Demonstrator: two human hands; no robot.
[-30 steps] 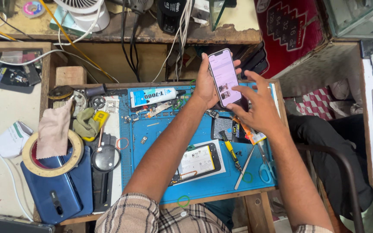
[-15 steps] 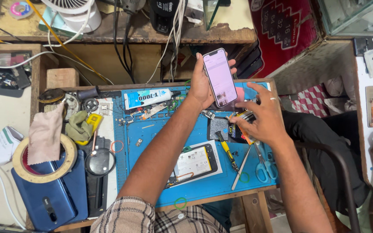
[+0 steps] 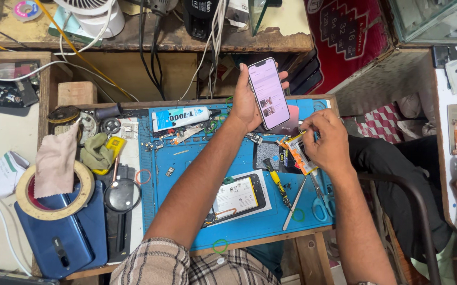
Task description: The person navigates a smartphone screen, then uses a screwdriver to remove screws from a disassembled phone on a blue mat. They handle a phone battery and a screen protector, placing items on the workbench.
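Holding up lit phone (image 3: 267, 93), left hand (image 3: 245, 103); right hand (image 3: 328, 141) pinching orange packet (image 3: 298, 153).

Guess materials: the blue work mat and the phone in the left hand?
Blue mat: probably silicone or rubber, matte, with moulded ridges and compartments along its top edge. Phone in the left hand: glossy glass front, lit screen; frame material unclear.

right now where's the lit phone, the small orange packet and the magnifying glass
lit phone (image 3: 268, 94), head view, middle of its screen, held in the left hand (image 3: 245, 108).
small orange packet (image 3: 298, 153), head view, its flat face, pinched by the right hand (image 3: 328, 141).
magnifying glass (image 3: 122, 196), head view, centre of the lens.
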